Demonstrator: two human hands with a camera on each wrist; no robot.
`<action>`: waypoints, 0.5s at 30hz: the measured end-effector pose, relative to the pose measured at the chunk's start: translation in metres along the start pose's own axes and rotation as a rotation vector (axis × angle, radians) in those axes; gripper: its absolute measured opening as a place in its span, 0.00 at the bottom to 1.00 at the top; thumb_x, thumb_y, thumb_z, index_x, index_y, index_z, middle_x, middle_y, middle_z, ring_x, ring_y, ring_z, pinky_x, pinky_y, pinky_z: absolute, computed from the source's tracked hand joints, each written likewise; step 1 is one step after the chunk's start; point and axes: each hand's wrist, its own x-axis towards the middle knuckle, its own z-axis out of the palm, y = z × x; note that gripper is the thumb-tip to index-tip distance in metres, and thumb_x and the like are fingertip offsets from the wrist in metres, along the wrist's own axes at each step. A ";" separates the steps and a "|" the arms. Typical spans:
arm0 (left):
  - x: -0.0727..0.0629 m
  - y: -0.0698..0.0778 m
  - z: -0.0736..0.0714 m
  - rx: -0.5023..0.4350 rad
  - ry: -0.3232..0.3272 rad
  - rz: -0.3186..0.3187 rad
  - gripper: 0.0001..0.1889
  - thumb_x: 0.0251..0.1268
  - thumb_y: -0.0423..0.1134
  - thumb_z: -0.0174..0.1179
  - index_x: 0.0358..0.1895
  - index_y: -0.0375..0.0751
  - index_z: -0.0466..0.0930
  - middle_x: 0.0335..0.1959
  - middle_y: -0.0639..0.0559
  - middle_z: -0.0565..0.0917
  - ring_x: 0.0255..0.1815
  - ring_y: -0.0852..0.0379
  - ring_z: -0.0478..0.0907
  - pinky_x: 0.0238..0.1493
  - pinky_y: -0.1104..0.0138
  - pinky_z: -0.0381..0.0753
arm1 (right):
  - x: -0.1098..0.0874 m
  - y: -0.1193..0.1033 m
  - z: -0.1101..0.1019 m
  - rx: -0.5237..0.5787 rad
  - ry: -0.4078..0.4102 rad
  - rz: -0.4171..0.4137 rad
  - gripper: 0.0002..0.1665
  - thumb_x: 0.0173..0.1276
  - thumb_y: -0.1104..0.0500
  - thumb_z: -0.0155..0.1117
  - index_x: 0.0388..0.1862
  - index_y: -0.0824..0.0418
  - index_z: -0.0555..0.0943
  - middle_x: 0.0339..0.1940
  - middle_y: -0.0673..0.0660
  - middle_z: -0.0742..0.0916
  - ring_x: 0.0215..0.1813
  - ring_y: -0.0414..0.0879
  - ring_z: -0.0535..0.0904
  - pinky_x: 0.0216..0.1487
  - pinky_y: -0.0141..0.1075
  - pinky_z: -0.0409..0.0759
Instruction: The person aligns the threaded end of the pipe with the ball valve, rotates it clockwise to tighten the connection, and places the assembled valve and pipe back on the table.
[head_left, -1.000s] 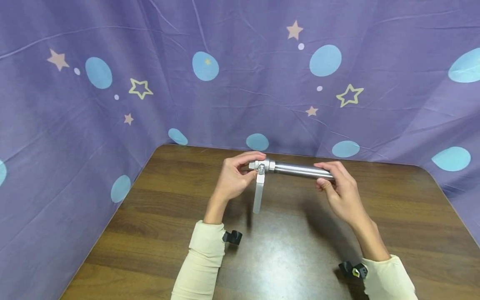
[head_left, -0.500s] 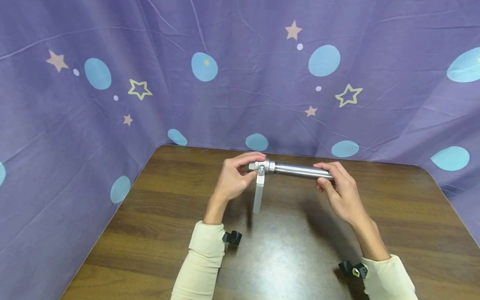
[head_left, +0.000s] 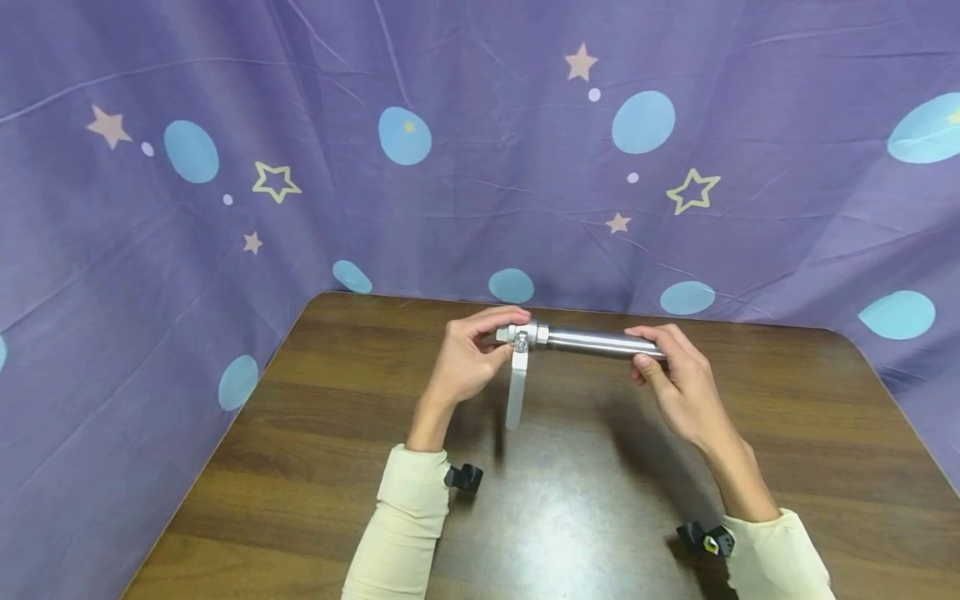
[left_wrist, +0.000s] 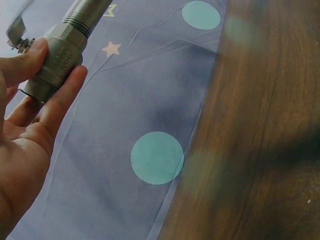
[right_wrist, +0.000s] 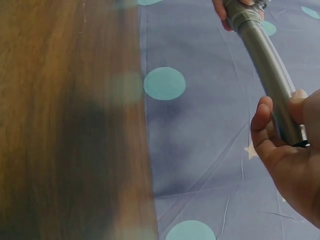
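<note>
A silver ball valve [left_wrist: 59,62] is joined to a smooth steel pipe [head_left: 592,340], threads showing at the joint in the left wrist view. My left hand [head_left: 467,354] grips the valve body between thumb and fingers. The valve's flat lever handle [head_left: 517,392] points down toward me, crosswise to the pipe. My right hand [head_left: 686,383] holds the far end of the pipe, thumb on the near side and fingers beyond; its open end shows beside the palm in the right wrist view. Valve and pipe are held roughly level above the table.
A brown wood-grain table [head_left: 315,500] lies under both hands, their shadows on it. Behind and to the left hangs a purple curtain [head_left: 465,217] with stars and blue spots, meeting the table's back edge. Black camera mounts [head_left: 467,477] sit at the wrists.
The head view has shifted slightly. Both hands keep the same hold, and the valve and pipe show no visible movement between them.
</note>
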 end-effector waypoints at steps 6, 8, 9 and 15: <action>0.000 0.001 -0.002 0.011 0.026 0.011 0.23 0.53 0.12 0.61 0.54 0.25 0.88 0.57 0.32 0.89 0.56 0.59 0.86 0.51 0.70 0.92 | 0.001 -0.001 0.007 0.054 0.033 -0.104 0.29 0.68 0.79 0.66 0.67 0.66 0.82 0.60 0.64 0.83 0.47 0.29 0.81 0.46 0.15 0.81; 0.001 0.001 -0.002 0.005 0.027 0.015 0.23 0.53 0.12 0.61 0.55 0.25 0.87 0.57 0.31 0.89 0.55 0.62 0.86 0.51 0.72 0.92 | 0.001 -0.001 0.009 0.045 0.048 -0.120 0.29 0.66 0.79 0.67 0.66 0.66 0.83 0.61 0.66 0.82 0.48 0.28 0.80 0.45 0.15 0.81; 0.001 0.000 -0.002 0.002 0.027 0.021 0.23 0.53 0.12 0.61 0.55 0.24 0.87 0.57 0.31 0.89 0.54 0.64 0.86 0.51 0.72 0.92 | 0.001 -0.002 0.009 0.041 0.055 -0.121 0.28 0.66 0.79 0.68 0.65 0.66 0.83 0.61 0.66 0.82 0.48 0.28 0.80 0.45 0.15 0.81; 0.001 -0.002 -0.003 -0.006 0.026 0.037 0.22 0.53 0.13 0.60 0.53 0.24 0.87 0.56 0.31 0.89 0.56 0.63 0.86 0.50 0.71 0.92 | 0.001 -0.002 0.011 0.082 0.074 -0.128 0.28 0.64 0.80 0.68 0.63 0.70 0.83 0.57 0.65 0.83 0.41 0.29 0.81 0.40 0.16 0.83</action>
